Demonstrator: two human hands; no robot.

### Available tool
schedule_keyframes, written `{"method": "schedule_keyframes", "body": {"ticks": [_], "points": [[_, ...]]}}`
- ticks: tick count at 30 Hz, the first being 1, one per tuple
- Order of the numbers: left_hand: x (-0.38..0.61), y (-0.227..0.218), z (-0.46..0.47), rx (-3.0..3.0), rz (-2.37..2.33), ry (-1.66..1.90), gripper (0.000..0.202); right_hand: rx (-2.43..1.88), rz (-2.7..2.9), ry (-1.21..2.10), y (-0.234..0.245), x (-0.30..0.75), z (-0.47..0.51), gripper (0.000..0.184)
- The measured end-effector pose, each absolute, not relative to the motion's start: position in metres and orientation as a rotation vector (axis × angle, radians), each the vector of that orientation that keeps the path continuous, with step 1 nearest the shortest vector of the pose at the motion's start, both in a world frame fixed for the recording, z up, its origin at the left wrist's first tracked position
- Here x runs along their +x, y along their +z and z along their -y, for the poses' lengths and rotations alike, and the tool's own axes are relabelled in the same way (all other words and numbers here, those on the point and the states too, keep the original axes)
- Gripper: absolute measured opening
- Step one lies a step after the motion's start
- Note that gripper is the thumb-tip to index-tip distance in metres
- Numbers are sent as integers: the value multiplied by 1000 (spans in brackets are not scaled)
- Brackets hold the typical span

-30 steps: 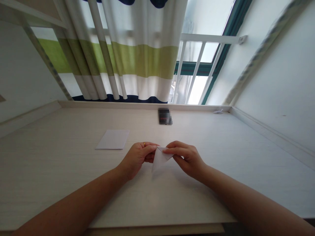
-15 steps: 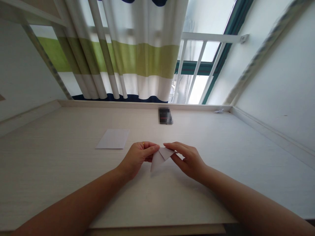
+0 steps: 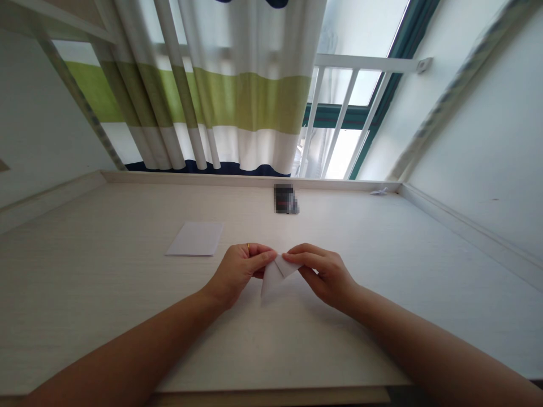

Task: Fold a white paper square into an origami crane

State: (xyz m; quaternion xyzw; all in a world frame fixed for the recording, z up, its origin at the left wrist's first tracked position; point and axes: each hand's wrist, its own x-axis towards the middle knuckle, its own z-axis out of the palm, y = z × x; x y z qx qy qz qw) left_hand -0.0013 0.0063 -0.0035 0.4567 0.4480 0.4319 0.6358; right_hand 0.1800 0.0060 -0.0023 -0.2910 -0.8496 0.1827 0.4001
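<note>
A small folded piece of white paper (image 3: 271, 281) is held up between my two hands over the pale table. Its lower left corner hangs down as a point, and a crease or flap edge runs across its upper part. My left hand (image 3: 241, 268), with a ring on one finger, pinches the top left of the paper between thumb and fingers. From the other side my right hand (image 3: 324, 270) grips the right flap, its fingers on top and its thumb below. The fingertips of both hands nearly meet at the paper's upper edge.
A flat white square of paper (image 3: 195, 238) lies on the table (image 3: 271, 350) to the left. A dark, pixelated object (image 3: 285, 199) lies near the back rim. A small white item (image 3: 379, 192) sits in the far right corner. Behind hang curtains (image 3: 254, 102) beside a white railing (image 3: 365, 63).
My right hand's fingers have moved a little left and closed down onto the paper's right flap. The paper's hanging point has dropped slightly. My left hand holds nearly the same place.
</note>
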Motion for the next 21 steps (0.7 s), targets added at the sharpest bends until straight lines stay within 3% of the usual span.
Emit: {"method": "schedule_keyframes", "body": {"ticks": [4, 7, 14, 21], "points": [[-1, -3, -4, 1138, -1088, 1063, 22, -789, 2048, 909, 3, 183, -7, 38], [-1, -4, -2, 1215, -1111, 1042, 22, -972, 1916, 1188, 5, 181, -10, 28], [0, -10, -1, 1377, -1123, 971, 21, -1148, 1802, 1406, -3, 171, -10, 25], [2, -9, -3, 1211, -1070, 922, 19, -1170, 1772, 1367, 1, 171, -9, 23]]}}
